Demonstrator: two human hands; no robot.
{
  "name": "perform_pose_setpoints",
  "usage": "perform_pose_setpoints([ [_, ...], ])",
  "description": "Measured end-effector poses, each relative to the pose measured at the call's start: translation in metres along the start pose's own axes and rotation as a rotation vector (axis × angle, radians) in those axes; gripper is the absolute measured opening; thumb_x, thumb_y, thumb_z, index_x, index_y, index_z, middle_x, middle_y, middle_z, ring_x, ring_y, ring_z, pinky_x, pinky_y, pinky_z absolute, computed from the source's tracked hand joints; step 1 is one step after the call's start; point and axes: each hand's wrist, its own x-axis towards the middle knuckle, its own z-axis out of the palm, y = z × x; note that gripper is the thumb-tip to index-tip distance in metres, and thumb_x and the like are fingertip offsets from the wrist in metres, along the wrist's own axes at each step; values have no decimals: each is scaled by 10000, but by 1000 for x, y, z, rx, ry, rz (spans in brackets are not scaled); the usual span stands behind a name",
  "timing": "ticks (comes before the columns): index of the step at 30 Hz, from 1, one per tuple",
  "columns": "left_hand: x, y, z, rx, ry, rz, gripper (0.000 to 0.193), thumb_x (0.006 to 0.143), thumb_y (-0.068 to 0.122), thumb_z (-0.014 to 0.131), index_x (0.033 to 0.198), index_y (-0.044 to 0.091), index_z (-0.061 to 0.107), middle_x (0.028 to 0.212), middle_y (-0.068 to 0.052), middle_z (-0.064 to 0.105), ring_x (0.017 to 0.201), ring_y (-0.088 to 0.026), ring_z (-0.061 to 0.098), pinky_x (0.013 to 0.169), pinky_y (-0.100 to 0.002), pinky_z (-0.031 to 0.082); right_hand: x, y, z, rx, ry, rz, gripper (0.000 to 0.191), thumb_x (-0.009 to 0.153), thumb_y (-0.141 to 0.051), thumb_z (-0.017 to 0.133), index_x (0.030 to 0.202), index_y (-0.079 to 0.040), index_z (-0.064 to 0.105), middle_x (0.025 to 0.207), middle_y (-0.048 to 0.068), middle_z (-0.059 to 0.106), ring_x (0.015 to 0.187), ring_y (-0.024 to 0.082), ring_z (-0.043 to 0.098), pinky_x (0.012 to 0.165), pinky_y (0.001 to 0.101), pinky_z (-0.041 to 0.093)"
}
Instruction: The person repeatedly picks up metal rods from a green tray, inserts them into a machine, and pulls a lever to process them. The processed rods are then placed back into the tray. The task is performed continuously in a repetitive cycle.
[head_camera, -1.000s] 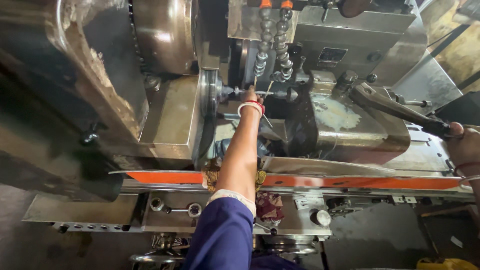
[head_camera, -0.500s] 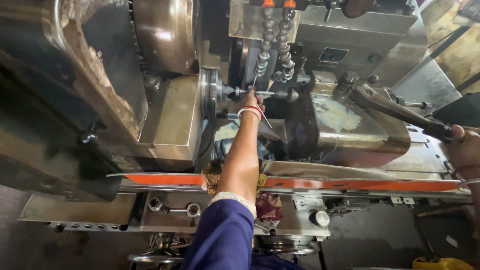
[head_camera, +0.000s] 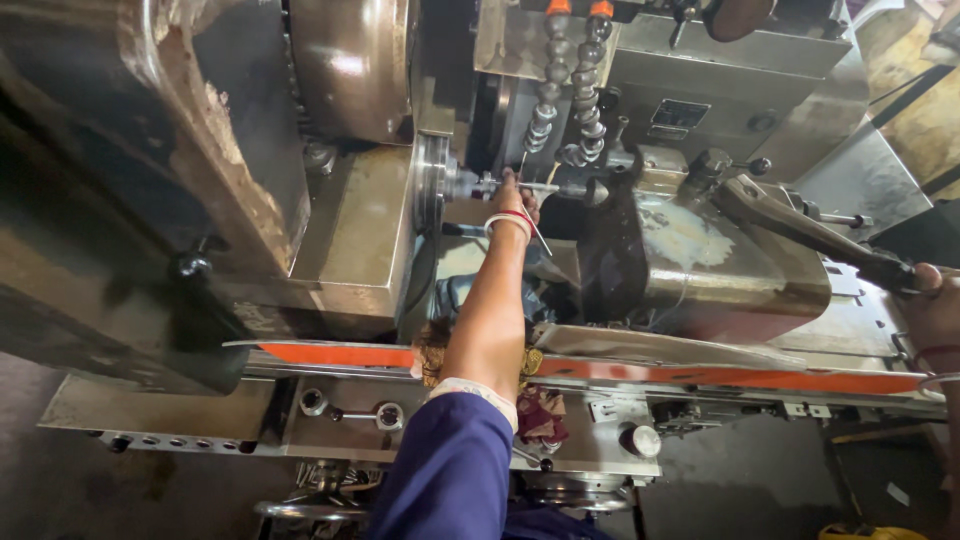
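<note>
Little had shifted: left hand (head_camera: 515, 195) stayed pinched on the thin steel rod (head_camera: 535, 187) beside the chuck, steadying it; right hand (head_camera: 930, 300) gripped the long dark metal lever (head_camera: 810, 232).

two hands (head_camera: 512, 195), two coolant hoses (head_camera: 545, 95), one lever (head_camera: 800, 230)

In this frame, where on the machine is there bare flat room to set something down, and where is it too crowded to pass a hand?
Free: the flat metal ledge left of the chuck, and the metal housing top below the lever. Crowded: around the left hand at the workpiece, under the coolant hoses. The right hand grips the lever's end.
</note>
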Motion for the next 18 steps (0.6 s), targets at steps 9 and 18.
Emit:
perform_pose_setpoints([
  [9,-5,1,-8,-18,118,102,570,958,720,565,938,152,513,558,29,409,432,-125,416,420,-311,354,-5,-6,0,-15,-13,44,541,1157,-395,462,891,20,684,714,187,652,647,337,657,632,445,514],
  [18,-3,-6,-13,-39,280,247,364,942,516,642,1031,165,602,699,4,473,536,-141,443,459,-325,367,-46,-13,1,-247,26,102,558,1177,-376,410,882,23,666,783,210,669,726,378,676,666,472,522],
])
